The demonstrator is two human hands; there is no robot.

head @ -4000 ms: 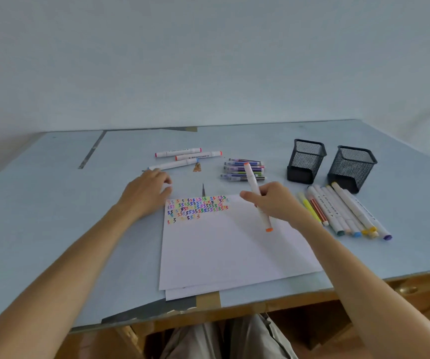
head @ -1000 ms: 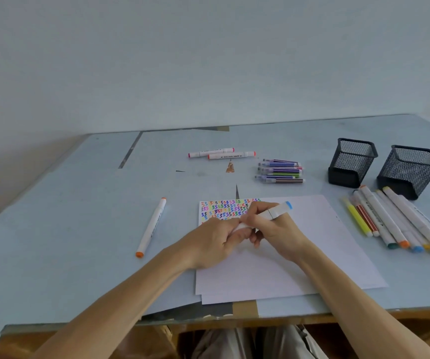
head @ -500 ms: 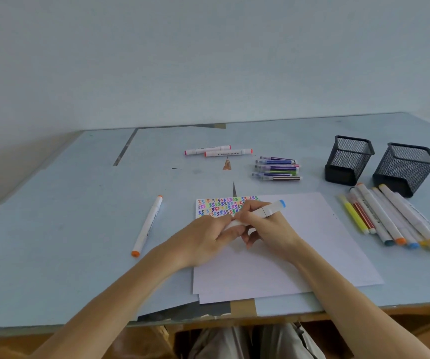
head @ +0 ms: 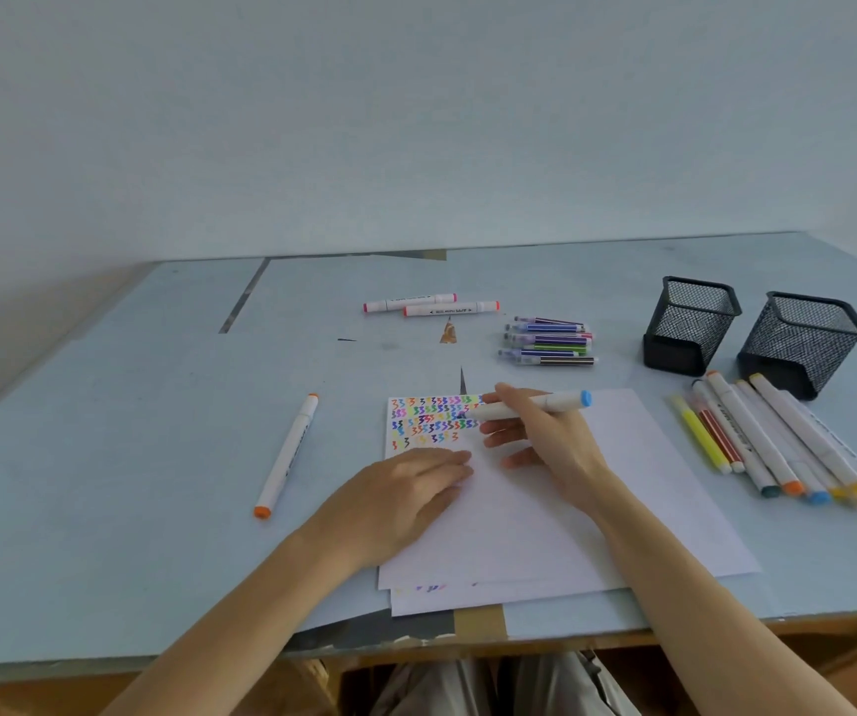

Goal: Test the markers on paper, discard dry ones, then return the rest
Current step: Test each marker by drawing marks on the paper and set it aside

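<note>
Two mesh cups, perhaps nine markers beside them.

Rows of "3" on paper

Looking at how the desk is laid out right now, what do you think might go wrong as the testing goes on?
1. The right hand writes with the blue-capped marker beside crowded squiggles; a faint new mark may be hard to judge there.
2. The paper overhangs the desk's near edge; if the left hand resting on it lifts, the sheets might shift.
3. The orange-capped marker lies alone at the left and could be mis-sorted.
</note>
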